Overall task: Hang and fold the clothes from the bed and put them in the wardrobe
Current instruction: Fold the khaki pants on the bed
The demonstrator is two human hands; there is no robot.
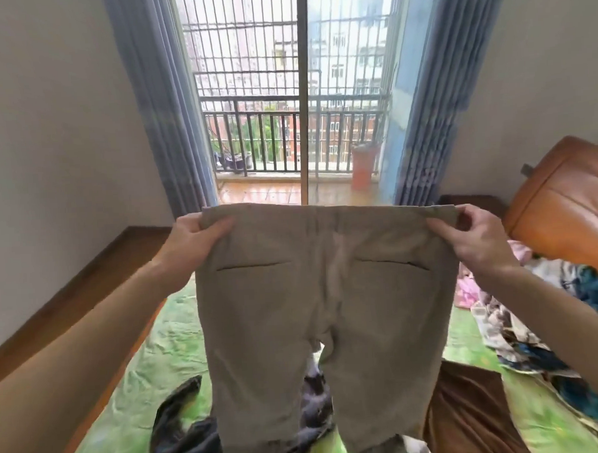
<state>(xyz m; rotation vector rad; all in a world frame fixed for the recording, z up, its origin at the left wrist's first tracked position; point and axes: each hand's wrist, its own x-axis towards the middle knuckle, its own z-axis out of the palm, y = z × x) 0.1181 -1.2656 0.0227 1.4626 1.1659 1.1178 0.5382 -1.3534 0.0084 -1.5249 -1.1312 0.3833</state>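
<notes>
Above the bed (153, 363), left hand (192, 241) and right hand (476, 239) pinching trousers' (321, 294) waistband corners; legs dragging dark garment (183, 433) below, risking snag, crooked fold.

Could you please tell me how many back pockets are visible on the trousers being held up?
2: one slit pocket on the left half of the beige trousers, one on the right half, both below the waistband.
</notes>
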